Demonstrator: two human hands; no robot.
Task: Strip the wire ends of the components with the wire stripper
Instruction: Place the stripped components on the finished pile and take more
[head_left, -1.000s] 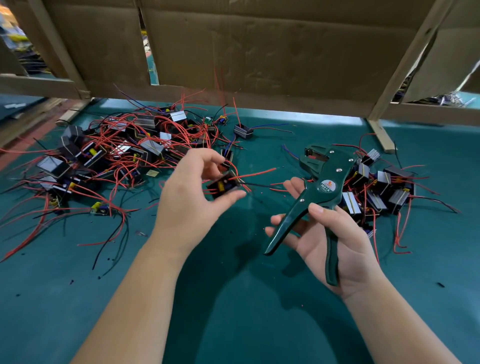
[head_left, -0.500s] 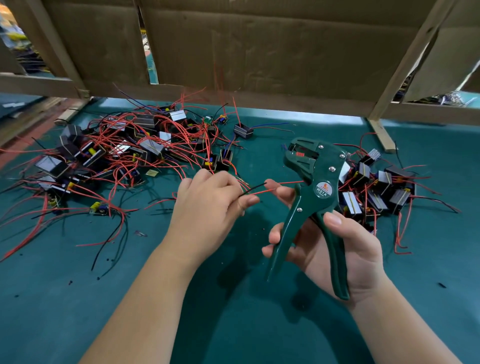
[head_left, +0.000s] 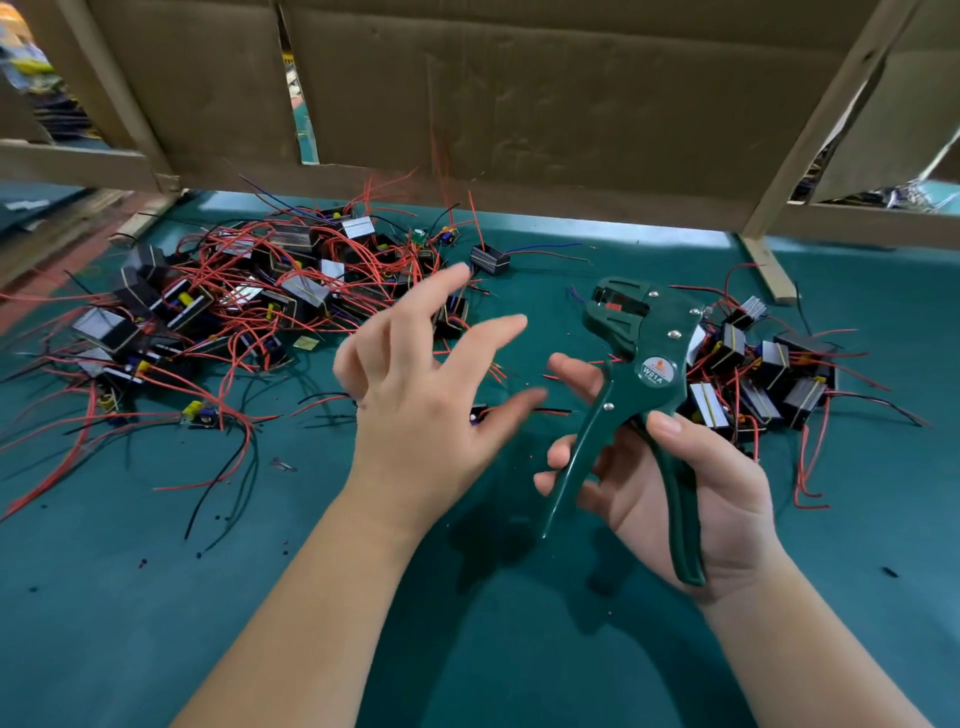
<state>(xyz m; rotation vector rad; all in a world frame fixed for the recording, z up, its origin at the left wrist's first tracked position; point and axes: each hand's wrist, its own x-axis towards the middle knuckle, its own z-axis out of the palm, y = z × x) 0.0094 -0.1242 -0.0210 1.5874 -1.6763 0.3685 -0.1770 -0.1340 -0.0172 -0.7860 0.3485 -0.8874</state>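
Our left hand (head_left: 415, 405) spread wide and empty, blurred, above the table (head_left: 130, 597); our right hand (head_left: 691, 493) gripped the wire stripper (head_left: 649, 358) by its parted handles. Components (head_left: 306, 291) lay piled at ten and two o'clock. We judged one wire should enter the stripper's mouth squarely. Six o'clock lay open; the cardboard wall (head_left: 519, 104) closed twelve.

Glossy green plastic wire stripper (head_left: 642, 364), matt teal cloth table (head_left: 156, 623), rough cardboard (head_left: 519, 104).

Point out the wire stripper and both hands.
wire stripper (head_left: 657, 371): head view, round label on its body.
right hand (head_left: 727, 493): head view, base of the thumb.
left hand (head_left: 415, 421): head view, back of hand.
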